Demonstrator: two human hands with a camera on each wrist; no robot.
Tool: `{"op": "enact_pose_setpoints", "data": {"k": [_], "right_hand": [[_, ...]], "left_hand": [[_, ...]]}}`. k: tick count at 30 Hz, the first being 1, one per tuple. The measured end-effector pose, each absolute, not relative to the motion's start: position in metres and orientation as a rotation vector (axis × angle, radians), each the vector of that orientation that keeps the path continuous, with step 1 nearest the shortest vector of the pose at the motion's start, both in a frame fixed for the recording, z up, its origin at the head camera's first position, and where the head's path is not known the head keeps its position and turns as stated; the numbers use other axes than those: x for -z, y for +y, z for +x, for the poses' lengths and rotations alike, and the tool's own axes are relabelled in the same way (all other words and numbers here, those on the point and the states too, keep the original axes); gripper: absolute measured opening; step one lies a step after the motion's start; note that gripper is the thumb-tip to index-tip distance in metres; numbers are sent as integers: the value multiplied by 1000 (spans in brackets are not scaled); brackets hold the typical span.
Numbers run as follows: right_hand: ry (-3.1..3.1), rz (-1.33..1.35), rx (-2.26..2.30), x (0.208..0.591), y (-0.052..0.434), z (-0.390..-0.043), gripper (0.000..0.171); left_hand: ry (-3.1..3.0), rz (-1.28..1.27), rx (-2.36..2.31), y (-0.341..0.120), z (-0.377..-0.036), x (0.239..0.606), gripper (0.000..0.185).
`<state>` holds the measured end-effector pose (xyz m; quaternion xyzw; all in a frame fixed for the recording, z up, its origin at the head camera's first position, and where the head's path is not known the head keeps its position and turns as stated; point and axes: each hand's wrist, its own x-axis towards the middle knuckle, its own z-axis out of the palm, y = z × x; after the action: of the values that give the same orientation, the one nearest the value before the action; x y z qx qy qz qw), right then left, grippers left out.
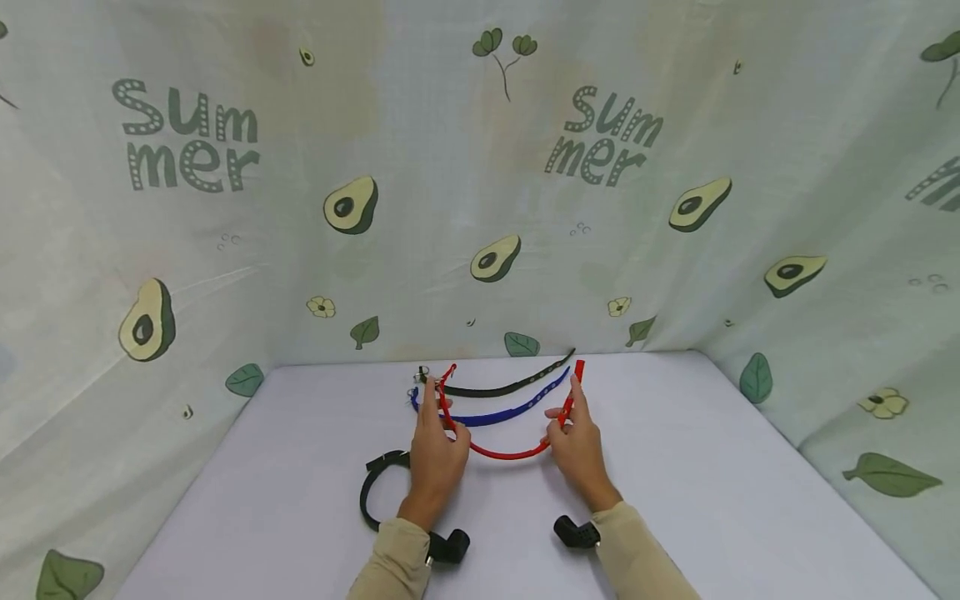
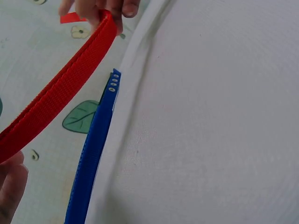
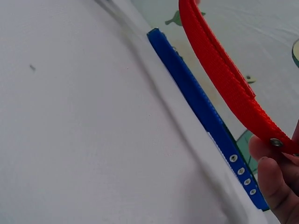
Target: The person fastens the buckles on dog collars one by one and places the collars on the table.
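A red collar (image 1: 510,455) hangs in a downward curve between the two hands, apart from the table. My left hand (image 1: 437,454) pinches its buckle end, seen in the left wrist view as fingertips (image 2: 14,182) at the red webbing (image 2: 60,88). My right hand (image 1: 579,446) pinches the other end, beside metal eyelets; in the right wrist view its thumb and finger (image 3: 275,182) grip the red strap (image 3: 224,79). Just beyond lies a blue collar (image 1: 487,418) with a row of eyelets, bowed across the table. Behind that, a black collar (image 1: 495,391) lies in a similar curve.
Beside the left forearm, a black strap (image 1: 365,492) lies curled in a loop on the white table (image 1: 712,500). A printed cloth (image 1: 420,283) hangs behind the table and along its sides. Black wrist devices (image 1: 450,547) sit on both forearms.
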<state>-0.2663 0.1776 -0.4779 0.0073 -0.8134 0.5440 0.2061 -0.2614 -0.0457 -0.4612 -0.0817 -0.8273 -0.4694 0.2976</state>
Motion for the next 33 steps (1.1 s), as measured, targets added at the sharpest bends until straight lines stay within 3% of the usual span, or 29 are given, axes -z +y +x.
{"op": "enact_pose_setpoints", "data": {"k": [4, 11, 17, 25, 33], "right_hand": [[-2270, 5, -1519, 477, 177, -267, 82], [-2244, 6, -1457, 477, 170, -262, 45], [-2227, -1, -1491, 476, 166, -258, 37], [-2185, -7, -1373, 475, 162, -257, 34], [-2150, 62, -1402, 476, 160, -254, 16]], "left_hand": [[-2225, -183, 1190, -46, -261, 460, 87], [-2176, -144, 1355, -44, -263, 456, 64], [-2124, -70, 1674, -43, -263, 454, 37], [-2093, -67, 1851, -44, -265, 456, 34], [-2104, -78, 2005, -53, -264, 456, 33]]}}
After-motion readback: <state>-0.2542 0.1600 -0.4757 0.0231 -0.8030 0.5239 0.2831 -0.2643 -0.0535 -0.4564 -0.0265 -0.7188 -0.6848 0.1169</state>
